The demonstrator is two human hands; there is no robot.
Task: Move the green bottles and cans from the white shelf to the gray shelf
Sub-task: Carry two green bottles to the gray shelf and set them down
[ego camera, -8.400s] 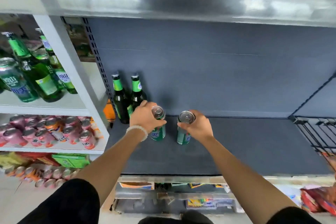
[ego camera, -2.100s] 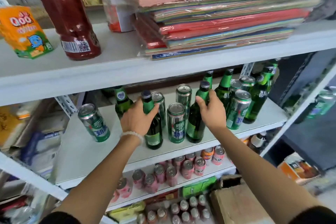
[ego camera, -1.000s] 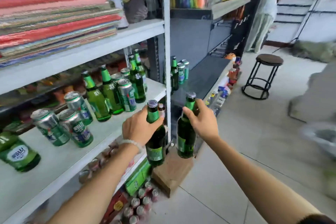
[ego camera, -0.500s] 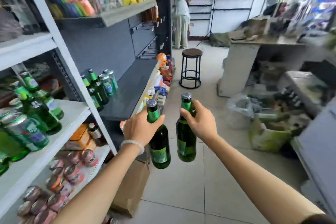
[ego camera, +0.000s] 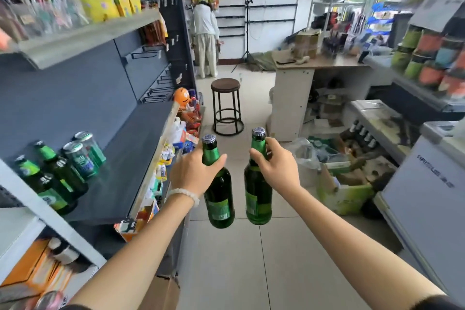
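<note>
My left hand (ego camera: 193, 172) grips the neck of a green glass bottle (ego camera: 218, 200), and my right hand (ego camera: 275, 167) grips the neck of a second green bottle (ego camera: 258, 199). Both hang upright over the aisle floor, to the right of the gray shelf (ego camera: 130, 158). On that shelf's left end stand two green bottles (ego camera: 56, 176) and two green cans (ego camera: 85, 153). Only a corner of the white shelf (ego camera: 15, 231) shows at the lower left.
A round stool (ego camera: 226, 106) stands in the aisle ahead. A person in white (ego camera: 205, 38) stands at the far wall. A counter (ego camera: 314, 83) and open cartons (ego camera: 344, 184) with clutter line the right. A cardboard box (ego camera: 163, 292) sits on the floor by my left arm.
I have turned right, away from the white shelf, with a bottle in each hand. The gray shelf has come closer on my left and more of the aisle shows.
</note>
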